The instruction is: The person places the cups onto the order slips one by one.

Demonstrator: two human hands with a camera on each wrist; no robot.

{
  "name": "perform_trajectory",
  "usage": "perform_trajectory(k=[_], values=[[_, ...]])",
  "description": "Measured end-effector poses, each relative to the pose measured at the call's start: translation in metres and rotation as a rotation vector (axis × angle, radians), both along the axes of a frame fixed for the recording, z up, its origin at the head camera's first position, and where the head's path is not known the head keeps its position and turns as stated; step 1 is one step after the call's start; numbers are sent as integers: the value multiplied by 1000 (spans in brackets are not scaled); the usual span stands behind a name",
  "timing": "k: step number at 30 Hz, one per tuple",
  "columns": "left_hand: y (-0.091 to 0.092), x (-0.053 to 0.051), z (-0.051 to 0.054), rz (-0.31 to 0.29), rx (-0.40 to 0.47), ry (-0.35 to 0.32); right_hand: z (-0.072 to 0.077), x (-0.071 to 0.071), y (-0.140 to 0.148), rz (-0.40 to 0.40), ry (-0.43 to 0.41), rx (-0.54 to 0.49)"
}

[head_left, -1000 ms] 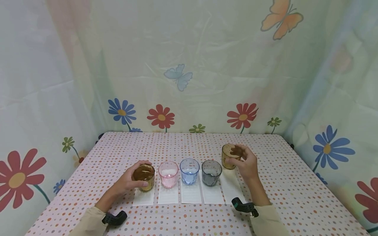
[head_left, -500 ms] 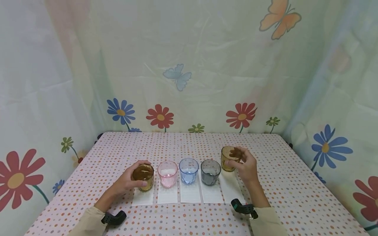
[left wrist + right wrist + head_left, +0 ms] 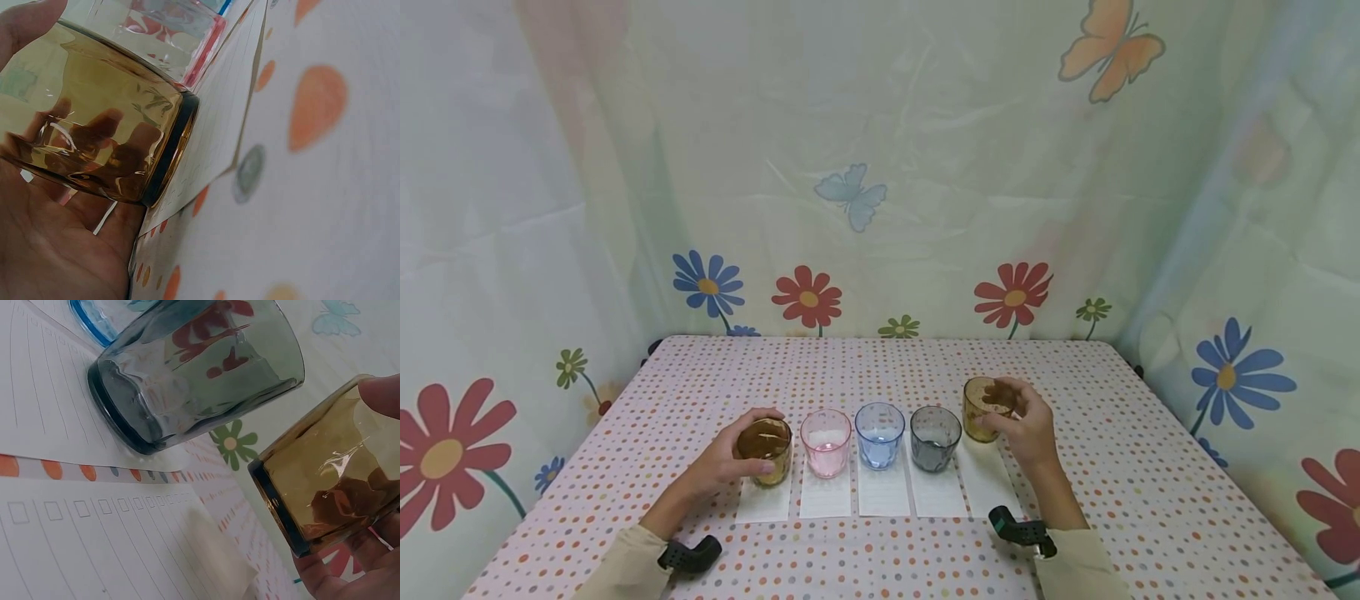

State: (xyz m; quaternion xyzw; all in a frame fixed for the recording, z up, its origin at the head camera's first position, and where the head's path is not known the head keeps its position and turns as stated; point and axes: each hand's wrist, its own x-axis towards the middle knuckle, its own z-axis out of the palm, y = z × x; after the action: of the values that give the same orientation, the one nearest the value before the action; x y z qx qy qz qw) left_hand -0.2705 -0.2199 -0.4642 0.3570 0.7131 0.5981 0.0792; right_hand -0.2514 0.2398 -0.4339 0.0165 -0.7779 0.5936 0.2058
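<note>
My left hand (image 3: 722,456) holds an amber glass tumbler (image 3: 778,454) over the leftmost white paper, thumb on the near side. In the left wrist view this tumbler's (image 3: 94,81) base is at the lined sheet, and the fingers show through the glass. On the right, my right hand (image 3: 1032,425) grips a second amber tumbler (image 3: 975,414) at the far end of the rightmost paper (image 3: 992,483). The right wrist view shows that tumbler (image 3: 312,494) held up off the sheet, beside a grey tumbler (image 3: 194,381).
Between the hands stand a pink tumbler (image 3: 827,450), a blue tumbler (image 3: 880,442) and the grey one in a row, each at the far part of its own lined paper. Underneath lies a dotted tablecloth (image 3: 865,558). Flowered curtains (image 3: 880,100) hang behind and at both sides.
My right hand has come lower and slightly nearer with its amber tumbler, toward the rightmost paper. The left hand and its tumbler have stayed put.
</note>
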Motion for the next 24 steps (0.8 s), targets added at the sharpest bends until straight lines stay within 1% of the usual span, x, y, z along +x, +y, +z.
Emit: perform_trajectory(k=[5, 11, 18, 24], values=[[0, 0, 0, -8, 15, -13, 1, 3, 1, 44, 1, 2], [0, 0, -1, 2, 10, -15, 1, 5, 4, 119, 3, -11], [0, -1, -1, -32, 42, -14, -2, 5, 8, 163, -2, -19], [1, -1, 0, -35, 41, -12, -3, 5, 10, 194, -19, 6]])
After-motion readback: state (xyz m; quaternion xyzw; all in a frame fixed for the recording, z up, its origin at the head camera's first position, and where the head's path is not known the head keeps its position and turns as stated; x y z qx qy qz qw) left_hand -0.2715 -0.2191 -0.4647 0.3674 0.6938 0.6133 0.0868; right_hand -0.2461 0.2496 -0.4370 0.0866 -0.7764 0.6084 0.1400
